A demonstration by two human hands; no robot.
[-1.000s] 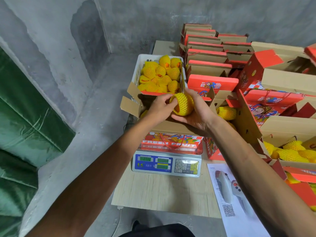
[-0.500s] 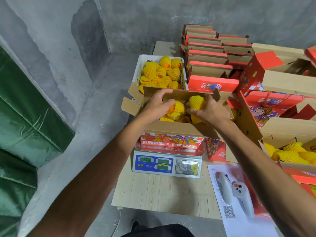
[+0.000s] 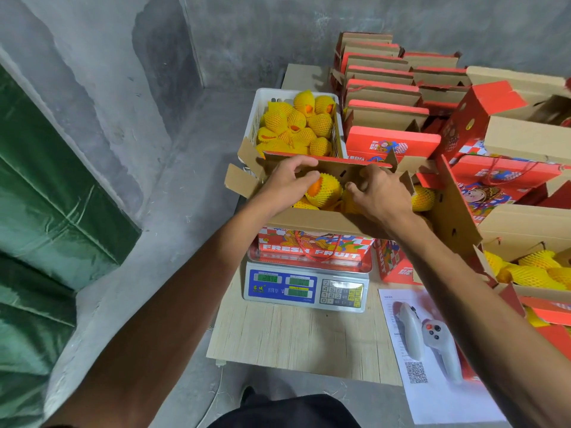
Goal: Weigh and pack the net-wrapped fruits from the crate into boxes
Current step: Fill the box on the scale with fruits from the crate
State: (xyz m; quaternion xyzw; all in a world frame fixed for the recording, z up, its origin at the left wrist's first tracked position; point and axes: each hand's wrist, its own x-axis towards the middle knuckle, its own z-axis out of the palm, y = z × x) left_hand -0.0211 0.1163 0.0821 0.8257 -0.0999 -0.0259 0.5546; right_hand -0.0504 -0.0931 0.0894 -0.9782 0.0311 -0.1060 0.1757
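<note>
An open cardboard box (image 3: 315,245), red with "FRESH FRUIT" printed on its front, stands on the digital scale (image 3: 306,285). Both my hands are inside it. My left hand (image 3: 285,185) curls round a yellow net-wrapped fruit (image 3: 326,188) whose orange skin shows at one end. My right hand (image 3: 378,194) curls down over another net-wrapped fruit (image 3: 349,206), which it mostly hides. More wrapped fruits lie beneath them. Behind the box is the white crate (image 3: 262,109), holding several net-wrapped fruits (image 3: 296,125).
Flat red boxes (image 3: 383,100) stand stacked at the back. Open boxes with wrapped fruit (image 3: 531,273) crowd the right side. A printed sheet (image 3: 438,390) with a grey controller (image 3: 429,335) lies front right on the wooden table (image 3: 293,338). Concrete floor and green cloth lie left.
The fruit held above the box a second ago has gone down into it. Both hands sank into the box, and my right hand pushed a second fruit lower.
</note>
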